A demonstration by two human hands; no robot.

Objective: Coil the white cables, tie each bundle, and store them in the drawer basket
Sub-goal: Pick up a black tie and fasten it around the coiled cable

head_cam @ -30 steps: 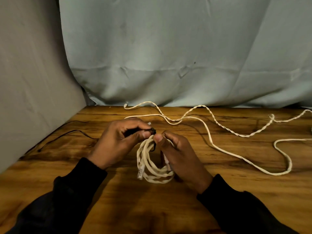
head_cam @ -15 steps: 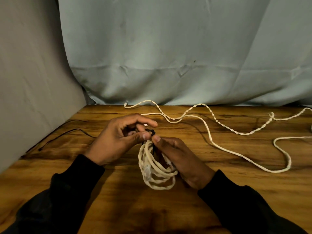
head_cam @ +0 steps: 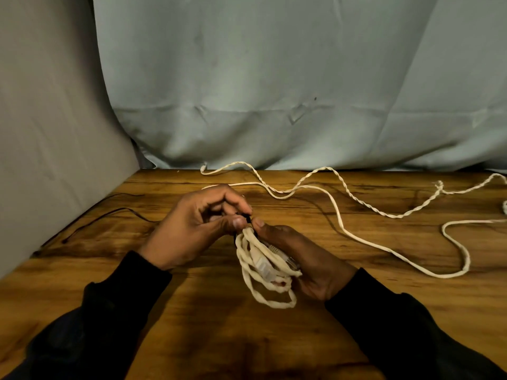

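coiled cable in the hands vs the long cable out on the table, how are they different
The coiled cable is gathered into tight loops; the long cable sprawls in loose bends. The coiled one is held off the table by the left hand and right hand, with a black tie at its top; the long one lies untied. Both are white.

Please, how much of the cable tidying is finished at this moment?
Done: one white cable is coiled into a bundle. In hand: the right hand holds the bundle while the left hand pinches a black tie at its top. Left: finish this tie, then coil and tie the loose cables on the table. No drawer basket is in view.
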